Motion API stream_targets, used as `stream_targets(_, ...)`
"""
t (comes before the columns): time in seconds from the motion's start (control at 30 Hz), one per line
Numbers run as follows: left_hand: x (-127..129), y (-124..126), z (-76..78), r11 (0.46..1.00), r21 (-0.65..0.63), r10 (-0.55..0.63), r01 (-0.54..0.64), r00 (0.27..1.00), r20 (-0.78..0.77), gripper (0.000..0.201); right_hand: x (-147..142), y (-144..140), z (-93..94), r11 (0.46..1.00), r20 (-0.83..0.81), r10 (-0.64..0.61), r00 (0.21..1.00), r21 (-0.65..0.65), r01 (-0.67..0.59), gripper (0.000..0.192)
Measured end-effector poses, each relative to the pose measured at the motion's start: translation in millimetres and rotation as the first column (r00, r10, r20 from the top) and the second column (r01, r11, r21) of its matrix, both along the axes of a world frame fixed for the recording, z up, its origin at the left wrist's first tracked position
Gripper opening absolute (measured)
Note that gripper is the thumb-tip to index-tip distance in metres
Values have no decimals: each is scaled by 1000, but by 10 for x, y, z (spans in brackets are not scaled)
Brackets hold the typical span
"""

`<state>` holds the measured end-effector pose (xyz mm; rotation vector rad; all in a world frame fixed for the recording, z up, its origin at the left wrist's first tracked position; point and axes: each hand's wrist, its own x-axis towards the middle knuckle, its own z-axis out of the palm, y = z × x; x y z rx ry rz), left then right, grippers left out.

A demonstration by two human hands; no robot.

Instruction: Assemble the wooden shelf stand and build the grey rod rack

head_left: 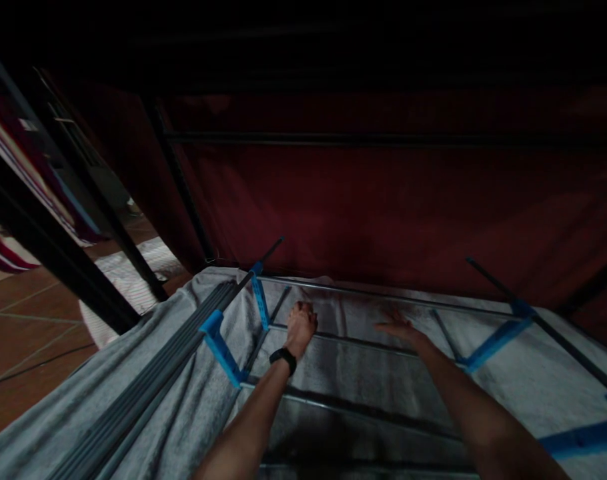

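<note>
Decent gap over the middle of the grey blanket (203, 400), between the left hand (302, 327) and right hand (401, 325), but the far tube (358, 292) and middle tube (353, 341) both cut across it. Along the left edge a bundle of metal tubes (154, 380) is in the way, blue brackets (222, 351) crowd both ends, and a dark red sheet (383, 200) walls off the far edge.

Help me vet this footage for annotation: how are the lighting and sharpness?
Head view: the top edge is almost black; shadow darkens the grey cloth toward bottom centre. Same head view: the right hand is blurred, the left hand sharper.
</note>
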<state>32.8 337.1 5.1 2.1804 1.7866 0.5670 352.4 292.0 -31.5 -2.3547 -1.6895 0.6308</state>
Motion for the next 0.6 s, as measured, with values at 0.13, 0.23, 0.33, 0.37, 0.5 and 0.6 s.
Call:
stream_targets(0.13,117,-339,0,997,53,-58,54,995,84,38,-113,-131,130,1000,-18,10,1000,-12,-11,72)
stream_targets(0.23,260,-635,-11,990,78,-134,122,974,184,37,-313,-427,113,995,-52,56,997,86,-51,67)
stream_targets(0.33,394,-973,1,968,80,-250,237,922,297,35,-534,-888,56,969,-151,107,983,238,-69,63)
stream_targets(0.37,422,-1089,12,955,72,-294,286,896,332,34,-600,-1062,49,958,-189,132,973,278,-76,63)
stream_targets(0.5,382,-1493,69,847,-3,-483,531,773,411,31,-808,-1779,104,924,-330,229,916,370,-97,62)
stream_targets(0.6,201,-1674,114,791,-127,-517,598,765,384,32,-943,-2288,115,943,-415,247,876,310,-119,55)
